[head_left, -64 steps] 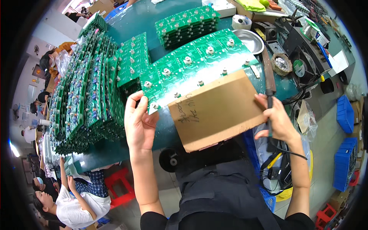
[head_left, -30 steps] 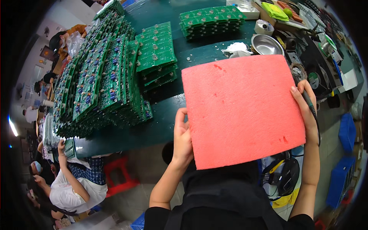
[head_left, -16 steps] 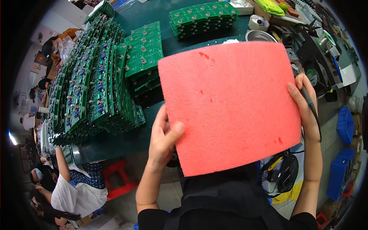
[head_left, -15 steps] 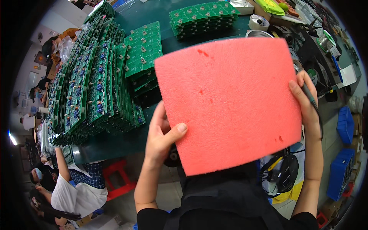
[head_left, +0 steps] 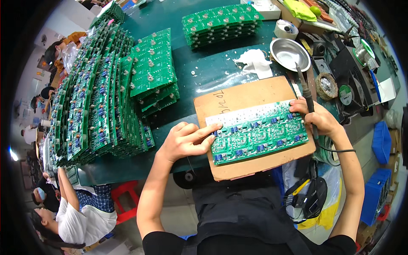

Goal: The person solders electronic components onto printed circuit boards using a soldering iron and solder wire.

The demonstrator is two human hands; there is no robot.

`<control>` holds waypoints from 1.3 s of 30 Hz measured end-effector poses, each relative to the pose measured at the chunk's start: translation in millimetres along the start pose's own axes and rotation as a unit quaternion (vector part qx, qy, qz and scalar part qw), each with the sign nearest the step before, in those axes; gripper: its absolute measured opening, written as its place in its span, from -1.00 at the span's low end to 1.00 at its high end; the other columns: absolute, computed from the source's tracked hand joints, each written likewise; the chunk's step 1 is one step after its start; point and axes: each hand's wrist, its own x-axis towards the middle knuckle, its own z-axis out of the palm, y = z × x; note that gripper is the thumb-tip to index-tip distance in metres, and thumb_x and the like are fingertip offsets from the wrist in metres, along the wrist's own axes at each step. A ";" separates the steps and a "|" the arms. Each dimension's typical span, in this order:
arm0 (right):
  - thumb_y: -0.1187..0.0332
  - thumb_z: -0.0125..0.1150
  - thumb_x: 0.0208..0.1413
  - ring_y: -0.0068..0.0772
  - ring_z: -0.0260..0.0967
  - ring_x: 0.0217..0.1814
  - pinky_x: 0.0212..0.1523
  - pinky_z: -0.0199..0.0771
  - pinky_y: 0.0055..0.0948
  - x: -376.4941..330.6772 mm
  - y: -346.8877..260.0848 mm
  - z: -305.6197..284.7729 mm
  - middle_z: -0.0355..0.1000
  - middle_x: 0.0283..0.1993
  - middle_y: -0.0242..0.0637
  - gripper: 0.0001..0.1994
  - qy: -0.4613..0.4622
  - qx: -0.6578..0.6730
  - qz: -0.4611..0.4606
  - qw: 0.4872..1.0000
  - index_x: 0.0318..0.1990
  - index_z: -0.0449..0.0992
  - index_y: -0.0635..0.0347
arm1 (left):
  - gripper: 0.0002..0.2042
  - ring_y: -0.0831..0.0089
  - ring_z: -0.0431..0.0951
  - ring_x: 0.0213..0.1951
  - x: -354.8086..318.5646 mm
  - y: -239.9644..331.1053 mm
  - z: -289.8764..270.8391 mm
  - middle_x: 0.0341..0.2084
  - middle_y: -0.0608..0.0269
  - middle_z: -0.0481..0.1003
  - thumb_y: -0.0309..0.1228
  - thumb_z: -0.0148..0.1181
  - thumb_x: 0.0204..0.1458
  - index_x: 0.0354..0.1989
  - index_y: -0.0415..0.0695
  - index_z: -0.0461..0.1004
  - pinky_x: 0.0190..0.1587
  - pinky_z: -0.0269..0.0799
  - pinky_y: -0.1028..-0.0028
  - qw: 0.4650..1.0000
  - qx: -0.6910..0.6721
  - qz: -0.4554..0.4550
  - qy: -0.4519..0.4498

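Observation:
A green circuit board (head_left: 259,136), its component side up with blue parts in rows, lies on a brown cardboard sheet (head_left: 250,91) with handwriting on it. My left hand (head_left: 185,142) is closed at the board's left end, thumb and index finger on its edge. At the far right corner, the fingertips of my right hand (head_left: 316,117) touch the board. That same hand holds a soldering iron (head_left: 307,91), its tip pointing away from me and its cable trailing to the right. A thin pinkish strip shows under the cardboard's near edge.
Stacked circuit boards (head_left: 97,97) fill the left, with further stacks (head_left: 151,63) beside them and another (head_left: 221,21) at the back. A metal bowl (head_left: 290,54), white tissue (head_left: 255,61), tape roll (head_left: 286,29) and solder spool (head_left: 363,53) stand right. A person (head_left: 85,212) sits left.
The pink foam sheet held up in both hands no longer shows. The cardboard with the circuit board now lies before me, and both hands have shifted onto the board's ends.

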 end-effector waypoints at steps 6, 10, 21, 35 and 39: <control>0.53 0.21 -0.14 0.12 0.32 0.20 0.19 0.32 -0.01 -2.9 -6.4 4.5 0.39 0.08 -0.01 -0.75 -0.034 -0.013 0.018 0.999 -0.36 0.24 0.16 | -0.81 0.50 0.30 -0.57 -2.0 5.7 -6.1 -0.03 0.30 0.55 -0.52 0.27 -0.16 -0.38 -0.01 0.42 -0.48 0.15 0.51 0.996 -0.040 -0.028 -0.077; 0.53 0.20 -0.13 0.12 0.32 0.20 0.21 0.29 0.02 4.7 -16.5 -0.1 0.42 0.06 -0.04 -0.76 -0.026 -0.048 0.029 0.998 -0.36 0.23 0.15 | -0.81 0.50 0.30 -0.57 4.9 7.2 -10.0 -0.04 0.30 0.55 -0.56 0.25 -0.18 -0.37 -0.03 0.45 -0.47 0.17 0.51 0.995 -0.053 -0.040 -0.080; 0.50 0.08 0.15 0.02 0.44 -0.13 -0.01 0.42 -0.05 54.9 -136.1 28.1 0.53 -0.21 -0.04 -0.91 0.250 0.101 0.242 0.932 -0.23 0.33 0.13 | -0.68 0.33 0.44 -0.24 22.9 27.5 -35.7 -0.21 0.09 0.47 -0.68 -0.06 0.03 -0.02 -0.29 0.41 -0.17 0.35 0.44 0.866 -0.198 -0.444 0.113; 0.70 0.32 -0.12 -0.16 0.52 -0.23 -0.21 0.54 -0.35 123.8 -157.4 117.1 0.50 -0.23 -0.03 -0.68 0.341 0.286 0.230 0.866 -0.28 0.32 0.22 | -0.68 0.27 0.48 -0.20 47.3 74.2 -17.5 -0.14 -0.11 0.32 -0.85 -0.04 -0.03 -0.12 -0.28 0.21 -0.17 0.46 0.39 0.685 -0.622 -0.285 0.252; 0.72 0.32 -0.16 -0.25 0.49 -0.29 -0.22 0.51 -0.35 127.9 -155.8 108.5 0.53 -0.31 -0.15 -0.72 0.362 0.274 0.224 0.863 -0.33 0.38 0.22 | -0.70 0.37 0.51 -0.43 42.9 70.6 -26.1 -0.15 -0.06 0.36 -0.73 0.19 -0.03 -0.14 -0.26 0.28 -0.44 0.44 0.53 0.684 -0.575 -0.417 0.168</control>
